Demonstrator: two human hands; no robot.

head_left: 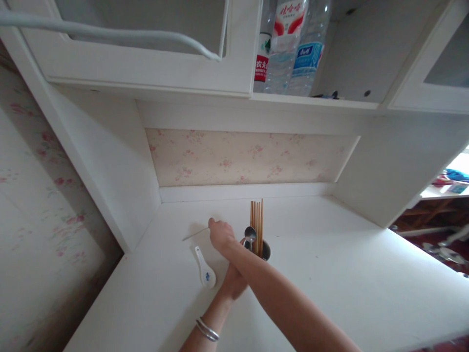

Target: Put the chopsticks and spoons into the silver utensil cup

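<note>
My right hand point(221, 234) reaches across my left forearm. Its fingers are closed on one end of a thin, pale utensil point(195, 234), whose slim end points left just over the counter; its kind cannot be told. Below that arm, my left hand point(236, 281) is wrapped against the side of a metal cup point(266, 250), its fingers mostly hidden. Several wooden chopsticks point(257, 220) and a metal spoon point(250, 232) stand upright in the cup. A white ceramic soup spoon point(206, 274) with a blue mark lies on the counter, left of both hands.
The white counter point(322, 283) runs under a cabinet, with a side panel point(106, 171) at the left and flowered wallpaper point(234, 156) behind. Overhead, plastic bottles point(286, 54) stand on an open shelf. A cabinet door with a white handle point(146, 35) hangs at the upper left.
</note>
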